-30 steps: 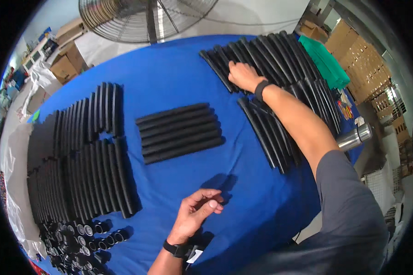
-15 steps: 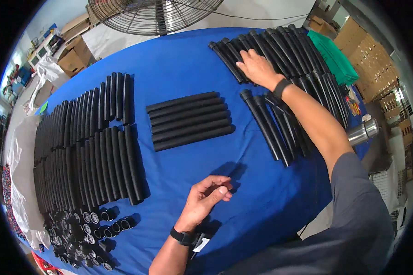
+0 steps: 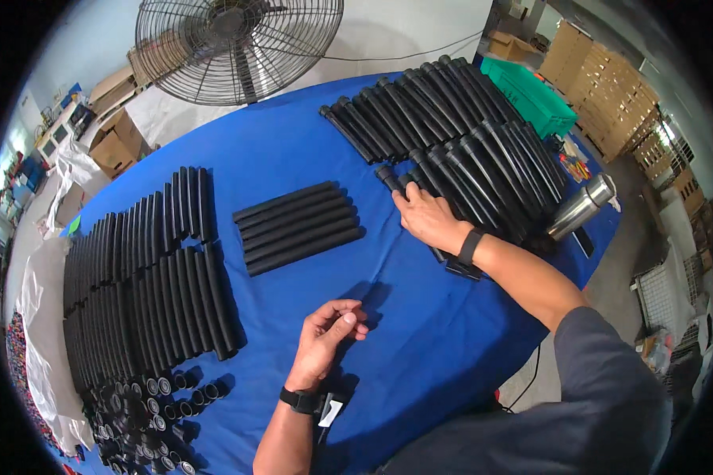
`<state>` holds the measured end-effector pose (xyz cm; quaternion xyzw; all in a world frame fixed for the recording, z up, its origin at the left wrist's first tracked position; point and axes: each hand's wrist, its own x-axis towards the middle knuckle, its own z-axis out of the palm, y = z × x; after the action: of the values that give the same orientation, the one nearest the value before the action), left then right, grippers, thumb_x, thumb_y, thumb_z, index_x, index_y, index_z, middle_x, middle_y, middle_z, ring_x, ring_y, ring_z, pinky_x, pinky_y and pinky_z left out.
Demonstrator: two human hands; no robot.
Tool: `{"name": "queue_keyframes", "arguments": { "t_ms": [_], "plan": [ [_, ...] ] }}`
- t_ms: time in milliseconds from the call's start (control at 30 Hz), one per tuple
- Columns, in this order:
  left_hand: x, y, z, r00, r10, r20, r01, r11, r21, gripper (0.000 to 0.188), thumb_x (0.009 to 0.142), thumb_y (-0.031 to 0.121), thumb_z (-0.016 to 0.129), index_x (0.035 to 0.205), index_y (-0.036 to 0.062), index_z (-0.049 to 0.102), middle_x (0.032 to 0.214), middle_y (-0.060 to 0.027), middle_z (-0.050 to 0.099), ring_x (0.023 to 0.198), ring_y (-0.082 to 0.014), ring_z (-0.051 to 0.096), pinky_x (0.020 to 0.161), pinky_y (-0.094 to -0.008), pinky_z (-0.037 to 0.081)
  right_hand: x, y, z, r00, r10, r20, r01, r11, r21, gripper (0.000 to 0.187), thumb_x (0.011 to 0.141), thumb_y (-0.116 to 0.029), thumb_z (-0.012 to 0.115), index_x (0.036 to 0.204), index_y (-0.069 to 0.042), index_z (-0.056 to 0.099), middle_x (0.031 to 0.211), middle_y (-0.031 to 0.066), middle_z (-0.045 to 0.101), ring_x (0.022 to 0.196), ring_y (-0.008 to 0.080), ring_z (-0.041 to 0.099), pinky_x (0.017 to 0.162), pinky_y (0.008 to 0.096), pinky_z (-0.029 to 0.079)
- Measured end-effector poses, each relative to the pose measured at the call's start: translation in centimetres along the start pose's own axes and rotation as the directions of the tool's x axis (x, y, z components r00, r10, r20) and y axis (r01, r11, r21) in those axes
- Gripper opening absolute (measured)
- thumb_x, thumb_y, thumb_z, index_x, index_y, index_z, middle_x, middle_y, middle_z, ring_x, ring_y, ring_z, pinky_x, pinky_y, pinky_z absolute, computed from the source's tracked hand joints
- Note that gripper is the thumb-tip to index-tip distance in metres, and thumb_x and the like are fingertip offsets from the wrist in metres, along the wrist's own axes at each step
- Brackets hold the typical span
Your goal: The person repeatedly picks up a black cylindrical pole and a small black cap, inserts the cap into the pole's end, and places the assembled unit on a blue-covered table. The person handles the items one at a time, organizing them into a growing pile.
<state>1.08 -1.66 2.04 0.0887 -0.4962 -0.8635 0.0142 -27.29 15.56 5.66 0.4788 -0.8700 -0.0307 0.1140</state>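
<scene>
The right hand [image 3: 429, 218] has drawn back from the far capped tubes [image 3: 424, 111] at 1 o'clock to the near capped tubes [image 3: 471, 178] at 2 o'clock; the left hand [image 3: 329, 336] stays in much the same pose near 6 o'clock.

The right hand lies over the near end of that group's left side, fingertips down among the tubes; whether its grip is clamped on one, I cannot tell. The left grip is loosely curled above bare cloth, nothing seen in it, and I cannot tell whether thumb and fingertips meet.

The blue worktop [image 3: 451, 340] leaves bare cloth all around the six plain tubes [image 3: 301, 226], which lie side by side just left of the middle. The widest free room runs from 4 to 6 o'clock, between the two forearms, with another stretch toward the far edge at 11 o'clock.

Edges are tighter elsewhere. Two rows of black tubes [image 3: 206, 301] fill the 8 to 9 o'clock side up to white plastic sheeting [image 3: 43, 332], and ring-shaped parts [image 3: 163, 386] crowd between 7 and 8. A steel flask [image 3: 582, 207] stands near the rim at 3 o'clock, and a green crate [image 3: 531, 99] borders the far capped tubes toward 2.
</scene>
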Motion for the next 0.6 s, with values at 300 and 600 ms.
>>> {"name": "queue_keyframes", "arguments": {
  "t_ms": [300,600],
  "plan": [
    [-0.2,0.2,0.2,1.000,0.003,0.007,-0.003,1.000,0.018,0.032,0.104,0.020,0.064,0.126,-0.0030,0.063,0.106,-0.0121,0.069,0.090,-0.0183,0.069,0.083,-0.0324,0.058,-2.4,-1.2,-2.1,0.995,0.041,0.088,-0.046,0.997,0.058,0.058,0.099,-0.029,0.063,0.144,0.005,0.047,0.115,0.0225,0.055,0.100,0.0384,0.067,0.076,0.0514,0.058],
    [0.0,-0.5,-0.1,1.000,0.016,0.017,-0.017,1.000,0.021,0.032,0.103,0.022,0.065,0.124,-0.0021,0.064,0.106,-0.0128,0.070,0.090,-0.0198,0.069,0.082,-0.0342,0.058,-3.8,-0.4,-2.7,0.992,0.102,0.069,-0.108,0.990,0.093,0.050,0.099,-0.028,0.063,0.138,0.000,0.051,0.112,0.0218,0.057,0.097,0.0421,0.067,0.077,0.0520,0.058]
  ]
}}
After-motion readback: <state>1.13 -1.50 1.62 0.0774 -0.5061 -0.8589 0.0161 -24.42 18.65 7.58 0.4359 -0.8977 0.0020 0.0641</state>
